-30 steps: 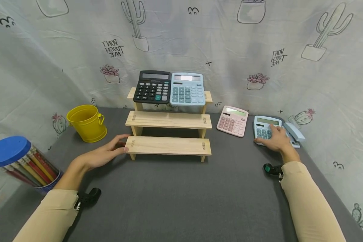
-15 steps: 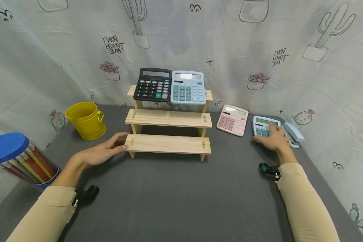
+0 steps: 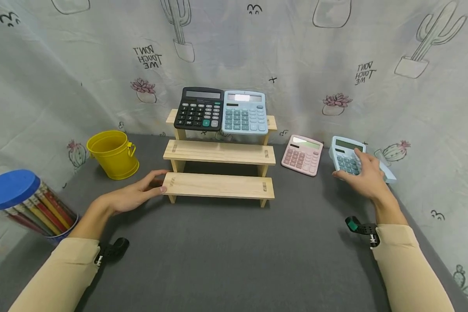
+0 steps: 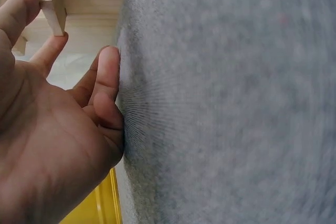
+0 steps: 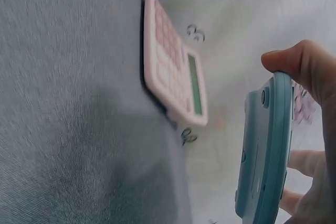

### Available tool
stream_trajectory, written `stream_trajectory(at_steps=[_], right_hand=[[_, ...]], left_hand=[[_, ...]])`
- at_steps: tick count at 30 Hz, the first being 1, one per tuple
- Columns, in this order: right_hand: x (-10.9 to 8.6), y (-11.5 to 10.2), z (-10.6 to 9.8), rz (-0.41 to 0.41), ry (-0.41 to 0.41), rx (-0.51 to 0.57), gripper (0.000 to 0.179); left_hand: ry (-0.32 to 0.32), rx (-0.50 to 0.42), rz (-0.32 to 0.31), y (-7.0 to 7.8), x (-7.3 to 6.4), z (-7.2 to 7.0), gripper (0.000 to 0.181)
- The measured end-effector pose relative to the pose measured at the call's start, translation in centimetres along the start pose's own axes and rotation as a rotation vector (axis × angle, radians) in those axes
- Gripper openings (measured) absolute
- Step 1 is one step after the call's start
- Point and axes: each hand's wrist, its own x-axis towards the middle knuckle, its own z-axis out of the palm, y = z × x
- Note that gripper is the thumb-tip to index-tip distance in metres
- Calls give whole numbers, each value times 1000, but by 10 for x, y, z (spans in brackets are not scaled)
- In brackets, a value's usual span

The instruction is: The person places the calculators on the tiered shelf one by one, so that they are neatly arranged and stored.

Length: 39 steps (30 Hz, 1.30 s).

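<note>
My right hand (image 3: 368, 175) grips a light blue calculator (image 3: 347, 164) by its edges, thumb on one side and fingers on the other. In the right wrist view the calculator (image 5: 265, 145) is raised off the table, its underside showing. On the left, my left hand (image 3: 130, 197) pinches the left end of the bottom board of a three-step wooden shelf (image 3: 218, 185). The left wrist view has the shelf's end (image 4: 54, 6) between thumb and a finger. A black calculator (image 3: 200, 109) and another light blue calculator (image 3: 245, 112) lean side by side on the top step.
A pink calculator (image 3: 302, 155) lies between the shelf and my right hand. Behind that hand is a light blue stapler-like object (image 3: 387, 172). A yellow bucket (image 3: 113, 155) and a blue-lidded jar of pencils (image 3: 35, 203) stand left. A printed curtain (image 3: 296, 56) hangs behind the table.
My right hand has lifted the light blue calculator off the table at the right and tilted it. The left hand stays at the shelf's end. The view has shifted slightly.
</note>
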Motion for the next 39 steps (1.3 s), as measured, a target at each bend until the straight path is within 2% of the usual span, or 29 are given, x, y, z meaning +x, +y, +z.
stream_trajectory(at_steps=[7,15,22,30,39], right_hand=[[-16,-13,6,-51,-29,2,104],[-33,-43,10,-177,6,-8,102],[-51,-62,6,-257,31,-7,100],[-60,-82,12,-282,14,28,99],[-67,-109,27,-390,20,82,96]], left_hand=[[2,-10,-8,-1,1,1,74],[17,-15,-18,-3,-7,0,73],[5,-22,-15,-2,0,2,74],[5,-27,-15,-4,2,3,73],[4,-25,-3,-4,2,2,73]])
